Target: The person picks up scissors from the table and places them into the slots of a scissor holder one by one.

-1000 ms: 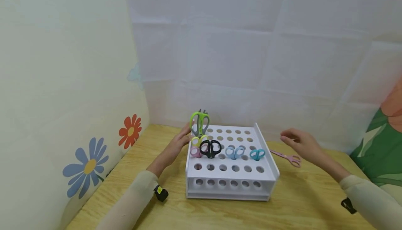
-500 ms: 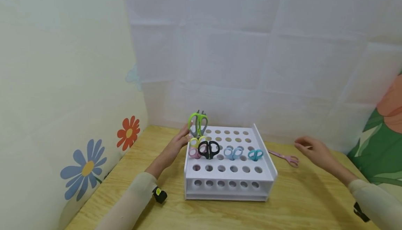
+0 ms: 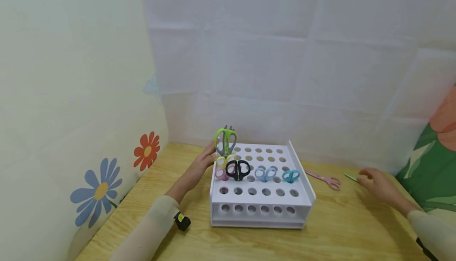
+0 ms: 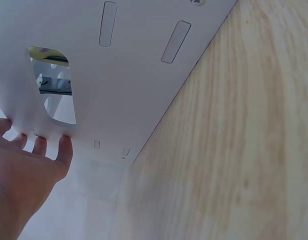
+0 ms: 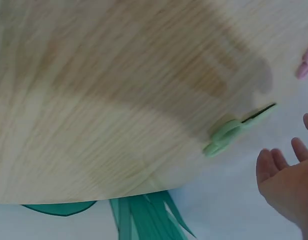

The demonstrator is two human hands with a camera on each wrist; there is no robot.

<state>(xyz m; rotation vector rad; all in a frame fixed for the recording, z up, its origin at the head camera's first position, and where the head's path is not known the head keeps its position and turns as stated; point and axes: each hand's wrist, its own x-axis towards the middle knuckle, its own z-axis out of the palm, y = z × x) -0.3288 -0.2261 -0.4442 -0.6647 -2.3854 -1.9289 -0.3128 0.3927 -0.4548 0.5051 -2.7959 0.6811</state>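
My left hand [image 3: 194, 172] rests against the left side of a white rack [image 3: 260, 200] with rows of round holes. In the left wrist view, its fingertips touch the side panel [image 4: 109, 95] beside a cut-out. Several scissors stand handles-up in the rack, including green-and-grey scissors [image 3: 227, 144], black scissors [image 3: 238, 177], light blue scissors [image 3: 265, 176] and teal scissors [image 3: 291, 177]. On the right, my right hand [image 3: 381, 185] hovers beside green scissors [image 5: 226, 136] lying on the table, its fingers loosely bent and holding nothing. The hand partly hides these scissors in the head view.
Pink scissors [image 3: 327, 180] lie on the wood-grained table [image 3: 342, 225] between the rack and the right hand. A pale cloth [image 3: 249, 63] hangs behind, and a flower-printed sheet [image 3: 89, 94] borders the left side.
My right hand has moved right and lower, away from the pink scissors and towards the green scissors, part of which now shows. The left hand and the rack stay in place.
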